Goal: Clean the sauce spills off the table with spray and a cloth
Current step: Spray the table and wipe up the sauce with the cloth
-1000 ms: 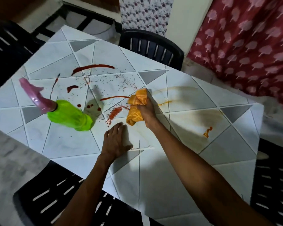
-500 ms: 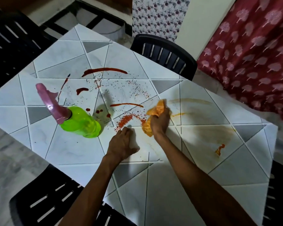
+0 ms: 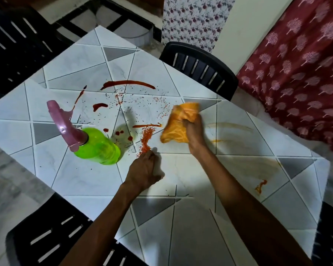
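The right hand [image 3: 194, 131] is gripping a bunched orange cloth [image 3: 178, 127], fingers curled round it, pressing it onto the counter [image 3: 85, 175] just right of a red sauce streak [image 3: 146, 126]. Nearer, the left hand [image 3: 144, 171] is resting on the counter, fingers loosely bent, holding nothing. A green spray bottle [image 3: 98, 146] is standing to the left, and a long sauce line [image 3: 127, 83] is lying farther off.

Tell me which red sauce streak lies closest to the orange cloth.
The thin straight streak just left of the cloth, almost touching it. The long curved streak and the small blob lie much farther off.
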